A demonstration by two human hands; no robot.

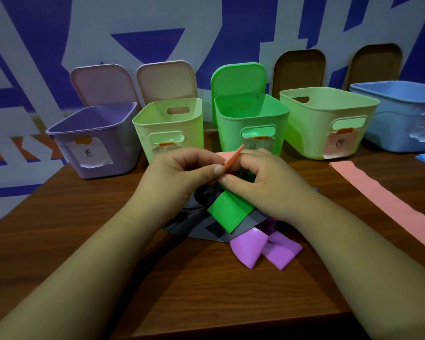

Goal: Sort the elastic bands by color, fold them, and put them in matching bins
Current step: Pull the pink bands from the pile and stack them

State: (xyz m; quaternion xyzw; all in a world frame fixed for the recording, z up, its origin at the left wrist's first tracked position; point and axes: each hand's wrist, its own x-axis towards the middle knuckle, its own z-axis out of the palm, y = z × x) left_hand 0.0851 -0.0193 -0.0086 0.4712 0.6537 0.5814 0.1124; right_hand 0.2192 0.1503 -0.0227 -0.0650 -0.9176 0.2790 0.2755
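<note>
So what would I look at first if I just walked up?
Probably the two hands in the middle, the left hand and the right hand, pinching a pink band together. Under them lie a green band and a purple band. Behind stand the purple bin at the left and the green bin in the centre.

Open-topped bins [231,133] wall off the back of the table [71,229], the band pile [228,214] clogs the middle, a pink strip [383,200] lies right, front-left wood's free.
</note>
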